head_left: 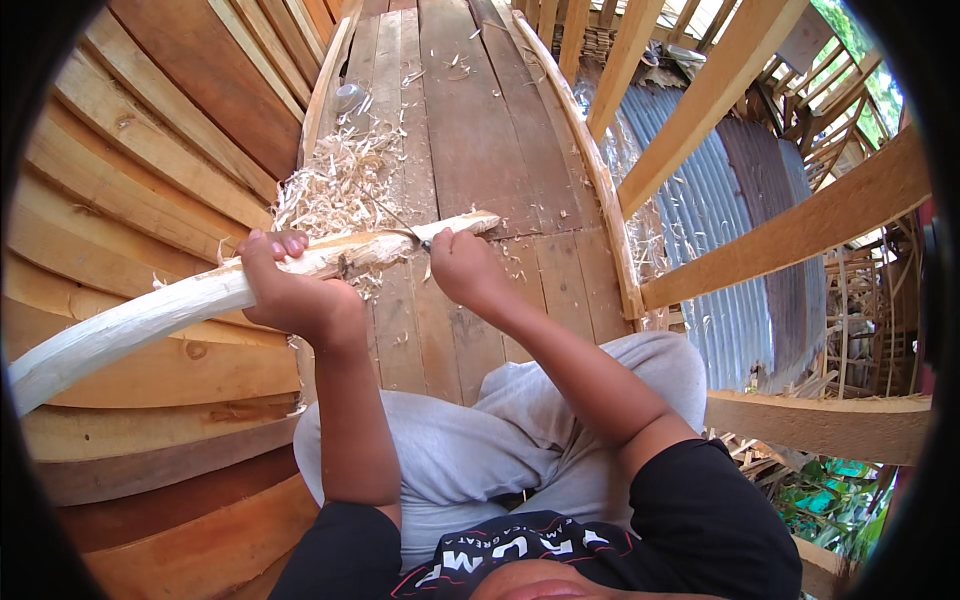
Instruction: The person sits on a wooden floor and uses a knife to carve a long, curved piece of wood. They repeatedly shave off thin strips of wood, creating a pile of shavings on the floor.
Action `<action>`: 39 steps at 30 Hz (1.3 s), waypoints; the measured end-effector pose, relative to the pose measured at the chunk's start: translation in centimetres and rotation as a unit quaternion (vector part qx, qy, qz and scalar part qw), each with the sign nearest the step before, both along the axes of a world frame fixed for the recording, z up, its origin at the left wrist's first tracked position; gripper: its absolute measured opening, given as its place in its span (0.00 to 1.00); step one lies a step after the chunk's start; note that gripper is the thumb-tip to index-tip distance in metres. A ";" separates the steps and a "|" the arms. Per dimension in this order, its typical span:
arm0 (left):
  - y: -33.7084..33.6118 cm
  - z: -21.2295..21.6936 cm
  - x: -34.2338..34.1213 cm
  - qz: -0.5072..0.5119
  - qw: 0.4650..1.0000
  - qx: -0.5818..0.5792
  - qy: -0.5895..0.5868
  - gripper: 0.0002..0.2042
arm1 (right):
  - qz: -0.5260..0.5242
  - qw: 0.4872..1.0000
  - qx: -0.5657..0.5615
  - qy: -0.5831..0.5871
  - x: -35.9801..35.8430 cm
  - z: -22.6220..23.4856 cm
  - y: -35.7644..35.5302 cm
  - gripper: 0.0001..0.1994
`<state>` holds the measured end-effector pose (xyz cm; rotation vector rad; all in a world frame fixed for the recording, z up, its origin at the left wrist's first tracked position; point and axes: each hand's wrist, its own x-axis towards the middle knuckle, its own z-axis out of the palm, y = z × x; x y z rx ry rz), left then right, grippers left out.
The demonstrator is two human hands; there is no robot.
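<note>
A long peeled wooden pole (150,312) slants across in front of me, thick and pale at the left, narrower and rougher toward its right end. My left hand (295,290) wraps round the pole near its middle. Closer to that narrow end, my right hand (466,270) is closed round the handle of a knife, its fingers mostly hiding the grip. The thin knife blade (396,217) points away to the upper left and crosses the pole's far side; whether its edge bites into the wood cannot be made out.
Curled wood shavings (340,180) are heaped on the plank floor (465,130) beyond the pole. A small clear cup (348,97) lies past them. Stacked boards (150,215) rise close on the left. Wooden rails (770,235) border the right, with corrugated metal sheets (710,290) outside.
</note>
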<state>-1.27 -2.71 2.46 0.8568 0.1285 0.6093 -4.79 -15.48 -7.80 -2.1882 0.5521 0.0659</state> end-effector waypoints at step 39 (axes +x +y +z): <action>2.8 -0.6 1.6 -0.358 0.918 0.057 -0.162 0.07 | 0.004 1.000 0.004 0.016 0.3 2.5 -2.7 0.31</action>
